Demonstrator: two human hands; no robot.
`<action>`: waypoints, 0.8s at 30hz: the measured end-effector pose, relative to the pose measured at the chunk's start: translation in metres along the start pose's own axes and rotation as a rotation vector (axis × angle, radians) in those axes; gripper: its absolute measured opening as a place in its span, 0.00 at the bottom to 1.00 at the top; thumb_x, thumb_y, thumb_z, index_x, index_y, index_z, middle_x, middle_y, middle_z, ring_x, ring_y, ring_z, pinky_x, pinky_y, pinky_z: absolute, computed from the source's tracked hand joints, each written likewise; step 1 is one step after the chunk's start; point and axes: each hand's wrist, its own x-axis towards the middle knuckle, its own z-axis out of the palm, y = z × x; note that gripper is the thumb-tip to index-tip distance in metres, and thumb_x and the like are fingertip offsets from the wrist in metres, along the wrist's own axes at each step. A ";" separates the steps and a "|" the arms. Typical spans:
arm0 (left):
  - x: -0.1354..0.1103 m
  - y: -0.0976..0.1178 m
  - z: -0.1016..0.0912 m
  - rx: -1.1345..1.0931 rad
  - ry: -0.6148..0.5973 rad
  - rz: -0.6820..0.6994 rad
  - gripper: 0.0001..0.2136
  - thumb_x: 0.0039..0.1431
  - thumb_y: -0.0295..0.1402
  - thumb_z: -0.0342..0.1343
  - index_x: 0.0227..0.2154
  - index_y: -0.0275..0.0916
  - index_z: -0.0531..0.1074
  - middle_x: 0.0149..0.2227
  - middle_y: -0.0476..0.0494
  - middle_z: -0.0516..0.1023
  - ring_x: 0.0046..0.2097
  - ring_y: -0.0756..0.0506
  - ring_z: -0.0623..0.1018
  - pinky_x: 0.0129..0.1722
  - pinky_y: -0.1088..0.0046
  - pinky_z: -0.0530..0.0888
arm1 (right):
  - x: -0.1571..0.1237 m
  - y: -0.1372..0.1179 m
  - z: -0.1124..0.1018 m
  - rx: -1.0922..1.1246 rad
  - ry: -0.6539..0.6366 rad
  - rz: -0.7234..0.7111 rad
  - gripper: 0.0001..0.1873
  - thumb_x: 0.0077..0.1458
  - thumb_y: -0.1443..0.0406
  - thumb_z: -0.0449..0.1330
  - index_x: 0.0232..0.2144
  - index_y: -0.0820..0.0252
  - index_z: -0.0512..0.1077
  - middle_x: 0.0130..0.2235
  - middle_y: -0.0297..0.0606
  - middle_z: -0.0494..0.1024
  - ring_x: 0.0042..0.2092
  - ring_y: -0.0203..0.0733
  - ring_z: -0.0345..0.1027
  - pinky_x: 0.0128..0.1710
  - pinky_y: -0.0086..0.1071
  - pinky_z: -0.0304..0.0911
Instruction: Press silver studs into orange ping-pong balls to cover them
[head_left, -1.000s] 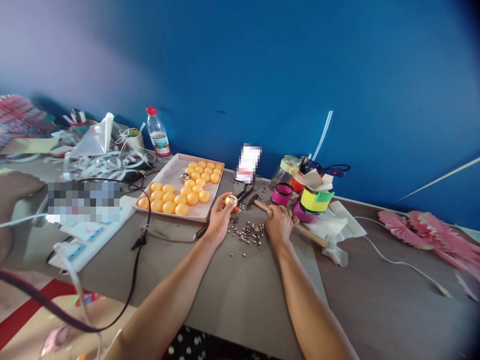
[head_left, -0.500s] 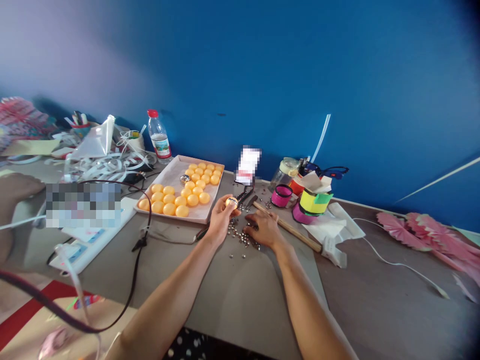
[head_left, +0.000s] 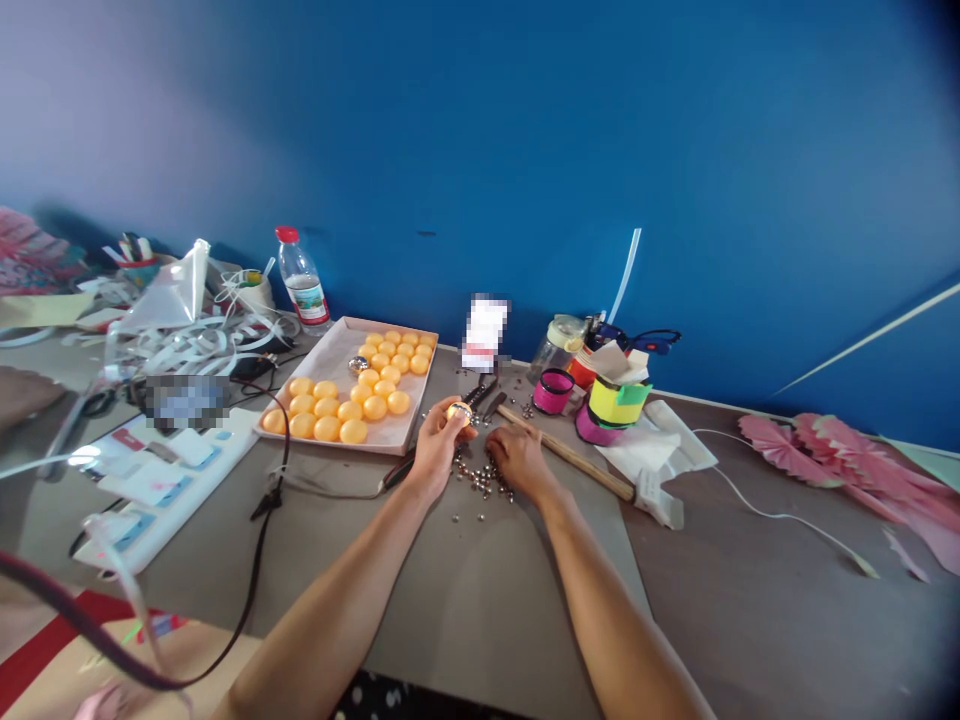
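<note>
My left hand [head_left: 435,445] is closed round a small orange ball [head_left: 458,410] with shiny studs on it, held just above the table. My right hand [head_left: 516,458] rests knuckles up on a scatter of small silver studs [head_left: 480,478], its fingers curled among them; what they pinch is too small to make out. A wooden-handled hammer [head_left: 577,460] lies on the table just right of that hand. A tray [head_left: 339,436] with several plain orange balls [head_left: 330,402] and one silver ball stands to the left of my left hand.
Dark pliers [head_left: 480,393] lie behind the ball. Pink and yellow tape rolls [head_left: 616,400], a jar and blue scissors crowd the back right. A water bottle [head_left: 296,280], white strips, a power strip [head_left: 154,485] and a black cable [head_left: 266,500] lie left. Pink paper fans [head_left: 840,465] lie far right.
My right hand let go of the hammer handle and moved left onto the pile of studs. My left hand kept hold of the ball. The view shifted slightly.
</note>
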 end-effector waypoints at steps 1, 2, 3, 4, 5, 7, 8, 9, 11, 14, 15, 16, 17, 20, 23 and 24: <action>0.000 0.000 0.000 -0.001 -0.001 -0.001 0.21 0.45 0.39 0.65 0.42 0.38 0.70 0.33 0.50 0.73 0.26 0.53 0.74 0.31 0.74 0.72 | 0.000 -0.001 -0.001 0.005 0.003 -0.002 0.11 0.60 0.67 0.52 0.31 0.59 0.74 0.34 0.37 0.77 0.42 0.41 0.67 0.45 0.36 0.47; 0.000 0.001 0.000 -0.002 -0.001 -0.002 0.21 0.46 0.39 0.65 0.42 0.38 0.70 0.33 0.50 0.73 0.26 0.53 0.74 0.31 0.74 0.72 | 0.000 -0.001 -0.002 0.010 0.004 -0.006 0.10 0.60 0.67 0.52 0.32 0.59 0.74 0.34 0.37 0.76 0.42 0.40 0.67 0.45 0.36 0.47; 0.000 0.001 0.000 -0.003 0.000 -0.002 0.21 0.46 0.39 0.65 0.42 0.38 0.70 0.33 0.50 0.73 0.26 0.53 0.73 0.31 0.74 0.72 | -0.001 -0.002 -0.003 0.012 -0.002 -0.016 0.10 0.59 0.66 0.53 0.32 0.58 0.74 0.35 0.36 0.76 0.42 0.41 0.67 0.45 0.36 0.46; -0.001 0.002 0.000 -0.004 0.001 -0.002 0.21 0.46 0.39 0.65 0.42 0.38 0.70 0.33 0.50 0.73 0.26 0.53 0.73 0.31 0.74 0.72 | -0.001 -0.003 -0.004 0.011 -0.017 -0.033 0.09 0.59 0.64 0.54 0.33 0.57 0.75 0.35 0.36 0.76 0.42 0.41 0.67 0.45 0.37 0.46; -0.001 0.002 -0.001 -0.002 0.002 -0.001 0.20 0.46 0.39 0.65 0.43 0.38 0.70 0.33 0.50 0.73 0.27 0.53 0.73 0.31 0.74 0.72 | -0.001 -0.004 -0.005 0.008 -0.039 -0.052 0.08 0.58 0.63 0.56 0.35 0.56 0.75 0.35 0.36 0.76 0.43 0.42 0.67 0.45 0.37 0.46; -0.001 0.002 -0.001 0.005 0.007 0.005 0.20 0.47 0.39 0.64 0.43 0.38 0.70 0.33 0.50 0.73 0.27 0.54 0.73 0.31 0.75 0.72 | -0.002 -0.006 -0.006 -0.007 -0.082 -0.079 0.09 0.55 0.61 0.59 0.38 0.55 0.75 0.36 0.36 0.75 0.43 0.43 0.67 0.46 0.38 0.46; -0.001 0.002 -0.001 0.010 0.008 0.008 0.20 0.47 0.39 0.64 0.43 0.38 0.70 0.33 0.50 0.73 0.27 0.54 0.73 0.31 0.75 0.72 | -0.002 -0.006 -0.006 -0.014 -0.092 -0.078 0.09 0.54 0.62 0.60 0.38 0.55 0.75 0.37 0.37 0.75 0.43 0.43 0.66 0.46 0.38 0.46; -0.001 0.002 -0.001 0.012 0.009 0.010 0.20 0.47 0.39 0.64 0.43 0.38 0.70 0.33 0.50 0.73 0.27 0.54 0.73 0.31 0.75 0.72 | -0.001 -0.007 -0.005 -0.018 -0.095 -0.072 0.09 0.54 0.63 0.60 0.38 0.56 0.75 0.37 0.37 0.75 0.43 0.43 0.66 0.46 0.39 0.46; -0.001 0.001 -0.001 0.011 0.006 0.009 0.20 0.47 0.39 0.64 0.43 0.38 0.70 0.33 0.50 0.73 0.27 0.54 0.73 0.31 0.75 0.72 | -0.001 -0.007 -0.004 -0.014 -0.085 -0.053 0.07 0.54 0.65 0.58 0.36 0.57 0.75 0.38 0.38 0.76 0.43 0.43 0.66 0.46 0.39 0.46; -0.002 0.001 0.000 -0.001 -0.001 0.002 0.20 0.47 0.39 0.65 0.42 0.38 0.71 0.33 0.50 0.73 0.27 0.53 0.73 0.31 0.75 0.72 | -0.001 -0.007 -0.001 0.013 -0.057 -0.046 0.07 0.55 0.68 0.55 0.31 0.59 0.75 0.36 0.38 0.76 0.42 0.42 0.67 0.46 0.39 0.47; -0.002 0.001 0.000 -0.005 0.000 0.000 0.20 0.46 0.39 0.65 0.42 0.38 0.71 0.33 0.50 0.74 0.27 0.53 0.73 0.30 0.75 0.72 | -0.001 -0.007 0.000 0.032 -0.032 -0.048 0.08 0.55 0.69 0.55 0.30 0.59 0.74 0.36 0.38 0.76 0.41 0.42 0.67 0.46 0.39 0.47; -0.003 0.002 0.001 -0.010 0.002 -0.005 0.20 0.46 0.39 0.65 0.42 0.38 0.71 0.33 0.50 0.74 0.26 0.54 0.73 0.30 0.75 0.72 | 0.000 -0.007 0.000 0.060 0.004 -0.048 0.08 0.55 0.69 0.55 0.30 0.59 0.74 0.36 0.38 0.76 0.41 0.42 0.67 0.46 0.39 0.48; -0.003 0.003 0.001 -0.016 0.004 -0.015 0.21 0.45 0.38 0.65 0.42 0.38 0.71 0.33 0.50 0.74 0.26 0.54 0.74 0.30 0.75 0.72 | 0.000 -0.007 0.001 0.103 0.047 -0.049 0.08 0.54 0.69 0.55 0.29 0.59 0.74 0.35 0.38 0.76 0.41 0.42 0.67 0.47 0.39 0.49; -0.005 0.006 0.003 -0.057 -0.017 -0.062 0.22 0.43 0.38 0.67 0.42 0.38 0.70 0.33 0.50 0.74 0.27 0.53 0.74 0.32 0.74 0.72 | 0.002 -0.007 -0.001 0.348 0.181 -0.025 0.07 0.53 0.67 0.55 0.28 0.58 0.73 0.33 0.37 0.76 0.39 0.42 0.68 0.45 0.38 0.54; -0.006 0.009 0.004 -0.098 -0.062 -0.120 0.23 0.43 0.37 0.67 0.43 0.37 0.70 0.32 0.50 0.75 0.28 0.51 0.76 0.34 0.72 0.73 | 0.005 -0.007 -0.003 0.723 0.283 0.096 0.07 0.51 0.62 0.56 0.28 0.56 0.73 0.29 0.35 0.76 0.33 0.41 0.68 0.38 0.35 0.59; -0.006 0.010 0.004 -0.107 -0.074 -0.138 0.24 0.43 0.37 0.67 0.43 0.37 0.69 0.32 0.49 0.76 0.29 0.51 0.76 0.35 0.72 0.73 | 0.006 -0.007 -0.003 0.841 0.303 0.142 0.07 0.50 0.61 0.57 0.29 0.56 0.73 0.28 0.34 0.75 0.31 0.40 0.67 0.35 0.35 0.60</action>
